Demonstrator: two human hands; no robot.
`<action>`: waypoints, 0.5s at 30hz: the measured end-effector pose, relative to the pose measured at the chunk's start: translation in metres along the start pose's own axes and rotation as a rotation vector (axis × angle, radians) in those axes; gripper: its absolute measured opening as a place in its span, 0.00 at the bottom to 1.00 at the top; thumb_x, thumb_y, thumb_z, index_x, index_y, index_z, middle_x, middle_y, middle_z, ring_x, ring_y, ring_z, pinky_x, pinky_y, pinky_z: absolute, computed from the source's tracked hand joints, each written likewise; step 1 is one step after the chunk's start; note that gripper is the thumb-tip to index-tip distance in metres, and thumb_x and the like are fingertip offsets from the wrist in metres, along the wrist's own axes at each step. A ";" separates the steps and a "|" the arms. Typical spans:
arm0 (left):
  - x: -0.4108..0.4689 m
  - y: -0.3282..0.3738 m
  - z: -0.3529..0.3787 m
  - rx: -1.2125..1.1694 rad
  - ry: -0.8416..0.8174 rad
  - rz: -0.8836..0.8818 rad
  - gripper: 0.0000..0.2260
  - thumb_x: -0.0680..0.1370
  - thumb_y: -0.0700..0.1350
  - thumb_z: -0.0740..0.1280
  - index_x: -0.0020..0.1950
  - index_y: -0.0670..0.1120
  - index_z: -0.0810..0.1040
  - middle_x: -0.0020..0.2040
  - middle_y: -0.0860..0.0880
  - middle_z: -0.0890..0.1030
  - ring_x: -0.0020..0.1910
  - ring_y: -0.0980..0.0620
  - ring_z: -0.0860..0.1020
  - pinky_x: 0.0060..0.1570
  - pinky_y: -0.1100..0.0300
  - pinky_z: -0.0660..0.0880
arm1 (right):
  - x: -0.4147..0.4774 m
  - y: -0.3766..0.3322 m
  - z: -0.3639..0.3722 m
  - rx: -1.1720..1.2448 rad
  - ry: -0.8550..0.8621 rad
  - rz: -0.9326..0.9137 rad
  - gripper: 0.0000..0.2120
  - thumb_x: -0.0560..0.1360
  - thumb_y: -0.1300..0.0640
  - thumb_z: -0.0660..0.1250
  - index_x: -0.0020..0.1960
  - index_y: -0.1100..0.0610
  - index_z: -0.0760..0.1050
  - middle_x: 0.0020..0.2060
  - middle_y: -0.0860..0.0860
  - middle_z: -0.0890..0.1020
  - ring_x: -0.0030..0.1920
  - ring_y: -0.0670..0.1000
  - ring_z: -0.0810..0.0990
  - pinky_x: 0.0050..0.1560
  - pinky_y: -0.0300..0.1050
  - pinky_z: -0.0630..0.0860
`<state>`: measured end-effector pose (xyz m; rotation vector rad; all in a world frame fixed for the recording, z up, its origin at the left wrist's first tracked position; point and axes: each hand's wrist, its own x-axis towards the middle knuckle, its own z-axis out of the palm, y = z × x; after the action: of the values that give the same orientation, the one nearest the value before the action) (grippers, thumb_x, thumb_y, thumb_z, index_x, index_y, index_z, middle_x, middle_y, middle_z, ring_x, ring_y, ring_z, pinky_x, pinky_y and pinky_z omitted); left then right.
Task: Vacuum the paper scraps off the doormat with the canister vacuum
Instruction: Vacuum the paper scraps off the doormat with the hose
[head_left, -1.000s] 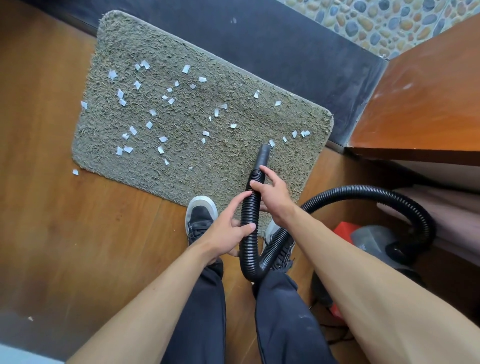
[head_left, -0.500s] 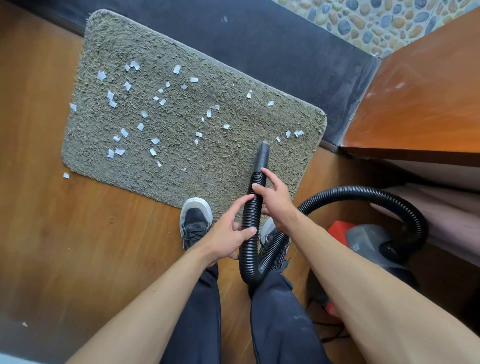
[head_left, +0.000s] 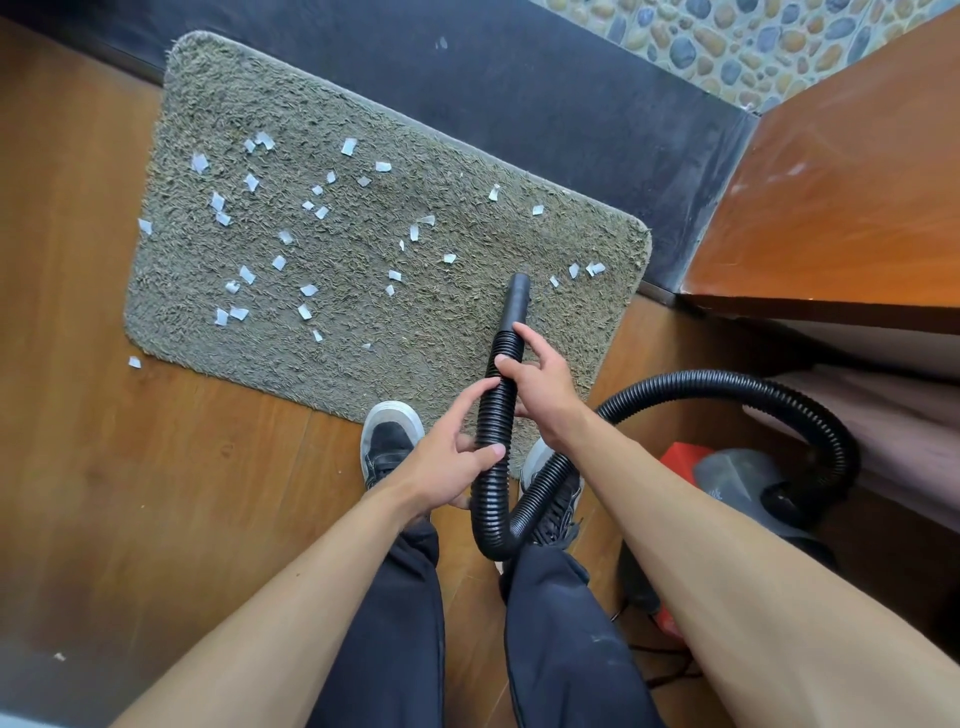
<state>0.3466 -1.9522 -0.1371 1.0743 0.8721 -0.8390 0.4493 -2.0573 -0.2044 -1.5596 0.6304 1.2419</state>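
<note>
Both hands are on the hose (head_left: 491, 499). The right hand (head_left: 543, 387) wraps the ribbed part just below the nozzle (head_left: 517, 299), thumb and fingers curled round it. The left hand (head_left: 444, 460) grips lower down, with the thumb across the ribs and the index finger stretched up the hose.

The nozzle tip is over the mat (head_left: 363, 98), at the mat's 4 o'clock. We can't tell if it touches the pile.

Step, as we read it: the suction pass is barely begun, with nearly all the work left.

The scraps (head_left: 348, 146) are small white torn bits, flat or slightly curled, lying on top of shaggy grey-green pile. They are dense from the mat's 8 to 11 o'clock and thinner at the centre, with a few at 3 o'clock near the tip. A stray scrap (head_left: 134, 362) lies on the floor (head_left: 78, 467) just off the 8 o'clock corner.

Next move, our call: swing the tip toward 3 o'clock for the near bits, then rake in rows toward 9 o'clock.
- **Slack:** the hose loops down between our legs, then arcs to the canister (head_left: 737, 478) at our 4 o'clock.
- **Reach:** our shoes (head_left: 389, 436) are at the mat's 6 o'clock edge, so the far left probably needs a lean or a step.
- **Tip:** the paper is light and the pile may snag it, so keep the tip low and slow.
</note>
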 end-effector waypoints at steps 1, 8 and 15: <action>0.001 0.003 -0.001 0.007 0.001 0.000 0.30 0.82 0.38 0.63 0.72 0.69 0.61 0.37 0.52 0.79 0.34 0.60 0.79 0.34 0.57 0.80 | 0.001 -0.001 0.000 0.004 0.001 -0.004 0.27 0.79 0.63 0.65 0.75 0.47 0.65 0.52 0.56 0.81 0.45 0.50 0.82 0.34 0.42 0.79; 0.015 0.014 0.011 0.073 -0.052 -0.029 0.30 0.81 0.39 0.64 0.71 0.70 0.61 0.36 0.53 0.81 0.36 0.55 0.81 0.41 0.42 0.81 | 0.004 -0.001 -0.023 0.060 0.065 -0.004 0.27 0.78 0.64 0.67 0.73 0.47 0.67 0.51 0.56 0.79 0.44 0.51 0.82 0.36 0.46 0.81; 0.021 0.019 0.024 0.101 -0.088 -0.049 0.30 0.81 0.40 0.65 0.70 0.71 0.61 0.40 0.49 0.81 0.41 0.52 0.82 0.42 0.42 0.81 | 0.002 0.004 -0.040 0.056 0.110 -0.008 0.27 0.78 0.62 0.68 0.73 0.46 0.67 0.48 0.54 0.80 0.45 0.52 0.82 0.40 0.49 0.82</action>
<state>0.3762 -1.9732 -0.1436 1.0989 0.7913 -0.9734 0.4632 -2.0949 -0.2092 -1.5898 0.7228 1.1292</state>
